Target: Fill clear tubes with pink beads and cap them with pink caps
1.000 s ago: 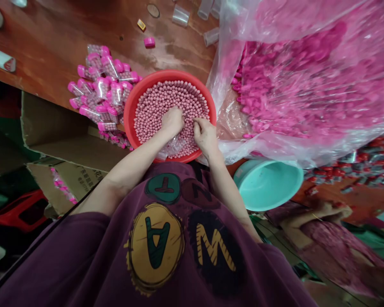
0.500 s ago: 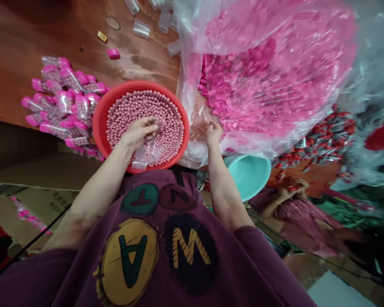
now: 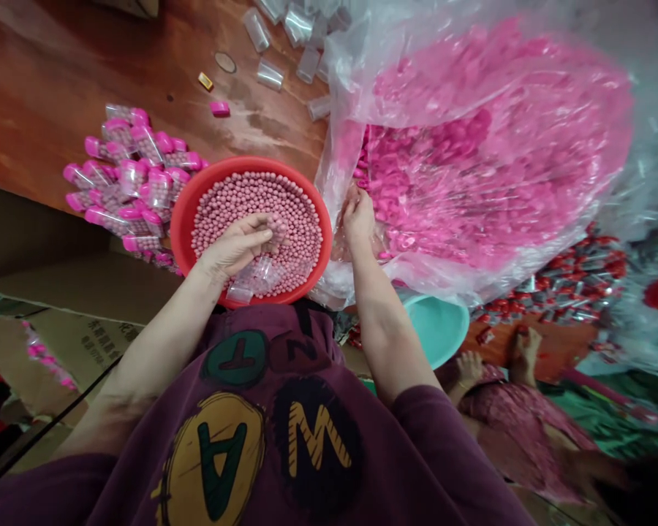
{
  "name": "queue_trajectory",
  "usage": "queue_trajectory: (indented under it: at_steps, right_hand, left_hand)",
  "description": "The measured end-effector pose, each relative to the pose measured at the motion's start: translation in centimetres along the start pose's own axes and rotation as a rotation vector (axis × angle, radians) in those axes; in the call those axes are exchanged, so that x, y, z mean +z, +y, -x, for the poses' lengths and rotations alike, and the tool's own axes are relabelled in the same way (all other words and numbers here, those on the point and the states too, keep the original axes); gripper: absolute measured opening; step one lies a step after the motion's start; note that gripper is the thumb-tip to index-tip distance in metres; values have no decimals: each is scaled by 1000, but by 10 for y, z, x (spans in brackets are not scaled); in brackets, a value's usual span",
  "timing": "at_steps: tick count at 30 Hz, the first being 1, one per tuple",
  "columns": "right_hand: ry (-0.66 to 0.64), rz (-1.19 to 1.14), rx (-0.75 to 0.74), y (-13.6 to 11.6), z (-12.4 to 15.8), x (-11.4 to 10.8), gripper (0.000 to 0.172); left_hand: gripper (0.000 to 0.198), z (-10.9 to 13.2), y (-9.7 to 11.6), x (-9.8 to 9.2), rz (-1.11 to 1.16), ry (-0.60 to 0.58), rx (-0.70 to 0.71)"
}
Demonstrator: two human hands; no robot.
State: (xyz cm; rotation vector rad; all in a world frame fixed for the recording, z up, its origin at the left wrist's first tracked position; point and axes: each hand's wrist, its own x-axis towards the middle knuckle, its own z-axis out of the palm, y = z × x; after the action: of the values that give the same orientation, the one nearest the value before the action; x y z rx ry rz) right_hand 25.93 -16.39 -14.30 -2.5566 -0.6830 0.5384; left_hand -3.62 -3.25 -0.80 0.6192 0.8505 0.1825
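Over the red basin (image 3: 182, 219) full of pink beads (image 3: 241, 197), my left hand (image 3: 240, 247) is closed around a small clear plastic container (image 3: 277, 228) with pink beads in it. Several empty clear containers (image 3: 257, 276) lie on the beads below its wrist. My right hand (image 3: 358, 218) is at the near left edge of a large clear plastic bag (image 3: 337, 95) holding many bright pink caps (image 3: 433, 197). Its fingers are curled together beside the caps; what they hold, if anything, is hidden.
Bead-filled containers with pink caps (image 3: 134, 172) are heaped left of the basin. Empty clear tubes (image 3: 270, 74) and a loose pink cap (image 3: 219, 109) lie behind it. A turquoise basin (image 3: 439, 329) stands right; beyond are red-and-clear pieces (image 3: 575, 274) and a co-worker's hands (image 3: 470, 367).
The view has shifted, moving the scene right and down. Against the bag, my right hand has moved left and away from me. My left hand stays over the beads. The co-worker's hands have separated.
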Motion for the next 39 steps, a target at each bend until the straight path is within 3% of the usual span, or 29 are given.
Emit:
queue_trajectory:
  at_steps: [3,8,14,22,24,27,31,35,39]
  right_hand:
    - [-21,122,13,-13,-23,-6,53]
    - [-144,411,-26,-31,-41,-21,39]
    - [-286,395,-184,-29,2,-19,31]
    - [-251,48,-305,32,71,-20,29]
    - [-225,28,-247,47,87,-25,28]
    - [-56,-11,-17,59,98,-31,28]
    - [82,-125,256,54,84,-26,29]
    - [166,-92,470,39,63,-9,27]
    - [198,-181,487,34,58,-3,13]
  left_hand:
    - [40,2,3,4,31,-20,2]
    - [39,1,7,9,14,-11,14]
    - [32,-4,4,10,79,-13,-12]
    - [37,-1,9,7,-51,8,40]
    - [32,1,12,5,-112,44,58]
    - [29,3,12,0,-159,88,65]
    - [23,4,4,-4,-53,60,25]
    - [27,3,-3,-2,90,18,-9]
    - [31,3,-4,6,153,-28,-30]
